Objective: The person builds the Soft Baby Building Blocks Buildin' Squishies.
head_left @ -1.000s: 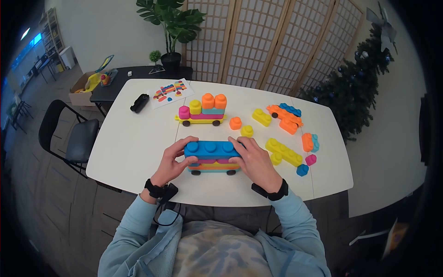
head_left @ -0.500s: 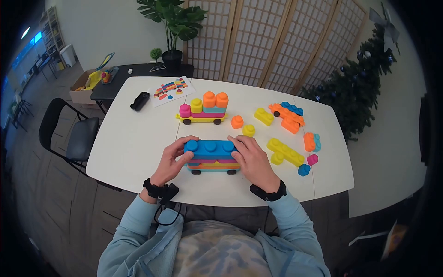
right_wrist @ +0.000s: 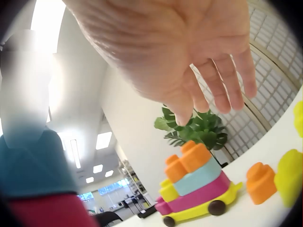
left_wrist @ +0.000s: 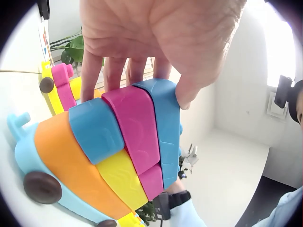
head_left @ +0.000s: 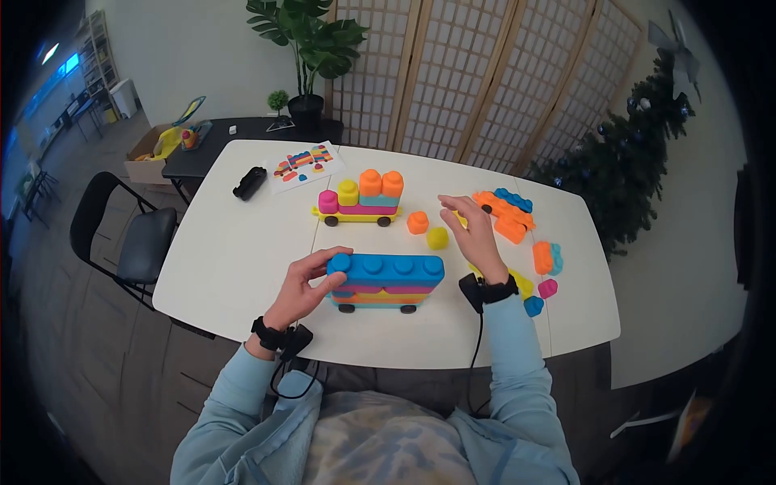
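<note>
A wheeled toy wagon of stacked building blocks [head_left: 386,292] stands on the white table in front of me. Layers of light blue, orange, yellow, blue and magenta show in it, with a long blue block [head_left: 388,266] on top. My left hand [head_left: 304,288] grips the wagon's left end, thumb on the blue block and fingers behind the upper layers, as the left wrist view shows. My right hand [head_left: 472,240] is raised above the loose blocks on the right, fingers apart and nothing in them. Beneath it, a long yellow block [head_left: 524,284] is partly hidden.
A second block wagon [head_left: 360,210] stands farther back. An orange block [head_left: 418,222] and a yellow block [head_left: 437,238] lie near its right end. An orange wheeled base [head_left: 508,218] and several blocks lie at right. A picture sheet [head_left: 305,166] and black object [head_left: 250,183] lie back left.
My right hand has let go of the long blue block's right end and moved right and farther back over the table. My left hand keeps its grip at the left end.
</note>
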A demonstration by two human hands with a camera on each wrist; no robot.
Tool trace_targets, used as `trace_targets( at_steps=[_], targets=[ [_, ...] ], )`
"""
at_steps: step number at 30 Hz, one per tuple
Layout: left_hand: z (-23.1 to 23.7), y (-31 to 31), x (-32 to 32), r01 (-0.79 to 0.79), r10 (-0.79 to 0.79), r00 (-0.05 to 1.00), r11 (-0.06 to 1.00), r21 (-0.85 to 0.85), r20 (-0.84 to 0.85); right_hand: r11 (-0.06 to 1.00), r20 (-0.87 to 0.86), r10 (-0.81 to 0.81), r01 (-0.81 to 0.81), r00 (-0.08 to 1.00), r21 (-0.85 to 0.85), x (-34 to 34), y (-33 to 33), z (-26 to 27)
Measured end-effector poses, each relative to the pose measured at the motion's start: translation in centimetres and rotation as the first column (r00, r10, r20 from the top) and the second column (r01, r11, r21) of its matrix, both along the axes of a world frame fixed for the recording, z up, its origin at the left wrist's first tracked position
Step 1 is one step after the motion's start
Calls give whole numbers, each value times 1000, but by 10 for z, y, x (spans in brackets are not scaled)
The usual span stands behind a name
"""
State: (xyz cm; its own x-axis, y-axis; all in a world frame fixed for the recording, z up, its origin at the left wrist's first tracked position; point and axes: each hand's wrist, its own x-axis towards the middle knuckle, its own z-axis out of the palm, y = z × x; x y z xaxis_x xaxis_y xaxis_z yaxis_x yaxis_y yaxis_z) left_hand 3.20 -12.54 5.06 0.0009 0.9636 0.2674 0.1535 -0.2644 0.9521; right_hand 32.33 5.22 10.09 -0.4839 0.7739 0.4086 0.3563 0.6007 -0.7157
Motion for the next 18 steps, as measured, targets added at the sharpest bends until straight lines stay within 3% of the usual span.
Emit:
trace_targets(
  at_steps=[2, 3, 8, 10, 12, 13, 16, 18],
  targets=[
    [0, 1, 1, 2, -2, 1000, 1000, 8, 0, 993, 213, -106, 94, 971, 66, -5, 32, -18],
    [-1, 1, 2, 16, -16, 1000, 1000, 23, 6, 993, 212, -105, 91, 972, 74, -9, 43, -29],
    [-2, 1, 2, 31, -32, 999, 999, 17, 15, 999, 409, 12, -28, 912, 32, -29, 97, -94],
    [-2, 1, 2, 19, -19, 1000, 999, 29, 12, 997, 457, 53, -76, 888, 31, -35, 101, -95],
    [-1, 0, 2, 12, -12, 1000, 999, 38, 13, 980, 501, 144, -53, 853, -191, -36, 103, -93],
    [0, 0, 2, 7, -7, 1000, 999, 38, 17, 980, 503, 146, -54, 852, -194, -35, 101, -93],
    [-2, 0, 2, -1, 1, 1000, 1000, 24, 3, 991, 465, 116, -74, 878, -109, -28, 96, -99],
    [-1, 2, 1, -6, 6, 1000, 1000, 15, -19, 992, 455, 29, -80, 890, 94, -23, 97, -100]
  ],
)
